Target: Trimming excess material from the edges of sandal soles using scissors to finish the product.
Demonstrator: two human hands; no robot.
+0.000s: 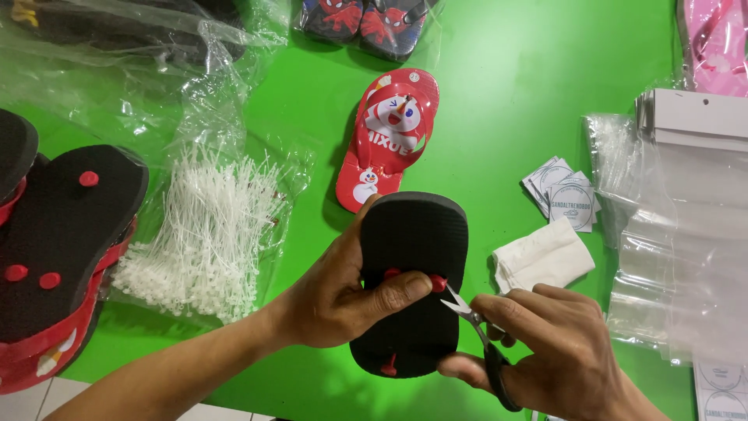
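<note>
While the person leans over the green table [506, 93], this is what I can see from beside them.

Left hand: the left hand [343, 292] holds a black sandal [413, 265] bottom side up, just above the table. The fingers are closed around its left edge, and the thumb [397, 287] presses across the sole.

Sandal: it is in the middle, near the front edge of the table. Red plugs poke out of its black sole, two by the thumb and one [387, 364] low down.

Right hand: the right hand [545, 351] grips small scissors [479, 331]. The fingers are curled shut on the black handle.

Scissors: the metal tips are open a little and touch the red plug [439, 282] beside the thumb.

Behind the sandal: a red sandal [389, 136] with a snowman picture lies flat on the table, top side up.

Left side: a heap of white ties [210, 234] lies on clear plastic, and a stack of black and red sandals [54, 249] sits at the edge.

Right side: a folded white cloth [545, 261] lies near the right hand. Small white tags [565, 195] lie just behind it. Clear bags [686, 249] are piled farther right.

Far back: dark sandals [366, 23] with a red picture sit in a bag, and a pink sandal [717, 43] is in the corner.
</note>
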